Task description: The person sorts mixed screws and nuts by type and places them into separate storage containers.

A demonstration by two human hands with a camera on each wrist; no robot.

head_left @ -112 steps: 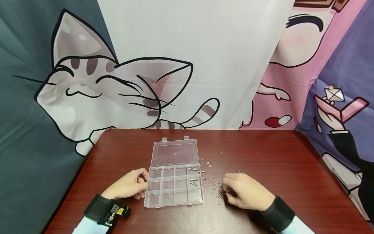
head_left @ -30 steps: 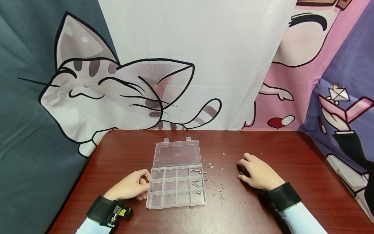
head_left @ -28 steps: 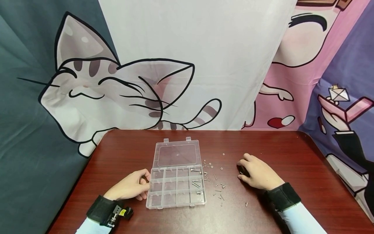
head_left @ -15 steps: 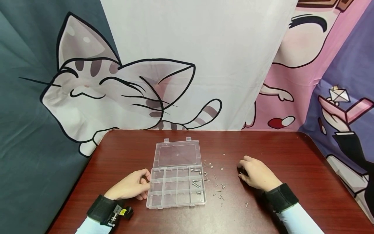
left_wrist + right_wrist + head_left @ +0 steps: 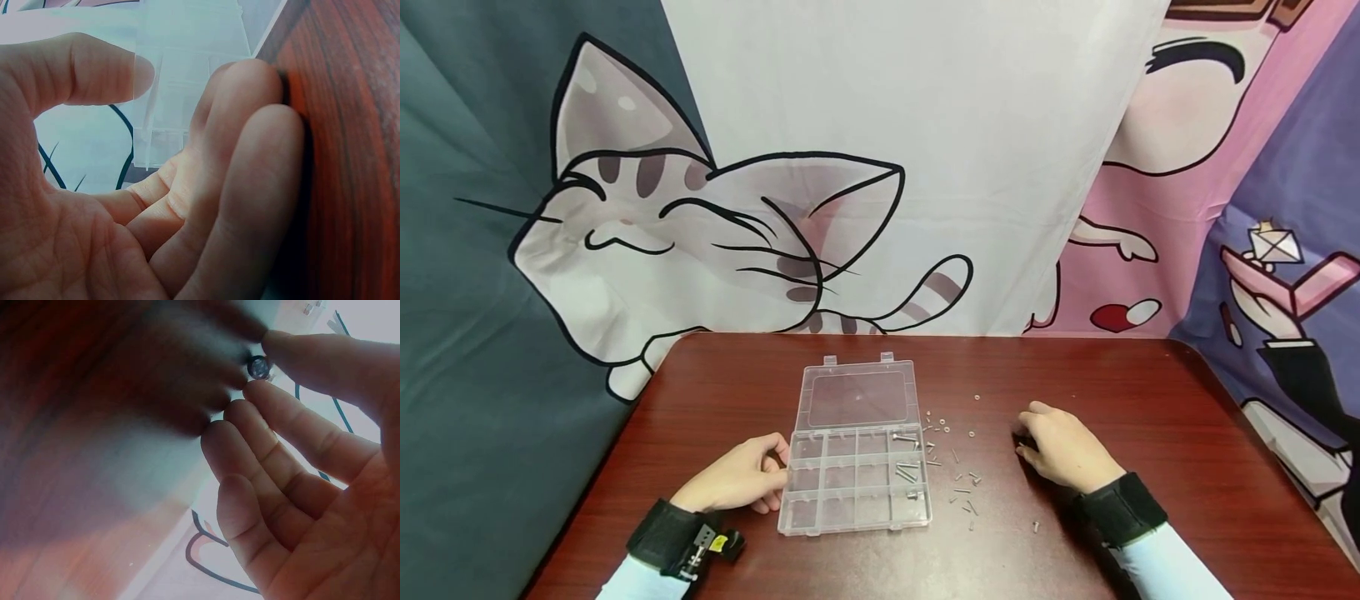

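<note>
My left hand (image 5: 737, 475) holds the left edge of a clear plastic compartment box (image 5: 838, 525), its thumb at the side wall and the fingers bent beside it. The box's lid (image 5: 857, 398) lies folded back, away from me. Several metal screws (image 5: 906, 472) sit in the right-hand column of compartments. To the right of the box, my right hand (image 5: 1063, 446) is low on the table. In the right wrist view its thumb and index fingertips pinch a small screw (image 5: 258, 367), seen by its round head; the hand mostly hides it in the head view.
Between box and right hand lie scattered small screws (image 5: 961, 490) and nuts (image 5: 946, 429). One more screw (image 5: 1036, 527) lies alone nearer me. The wooden table (image 5: 1120, 375) ends at a printed cloth backdrop (image 5: 985, 167).
Since the oldest frame, my right hand has moved right and farther away; a piece appears in the near right compartment and a lone screw nearer me. Lately its fingertips have drawn closer together.
</note>
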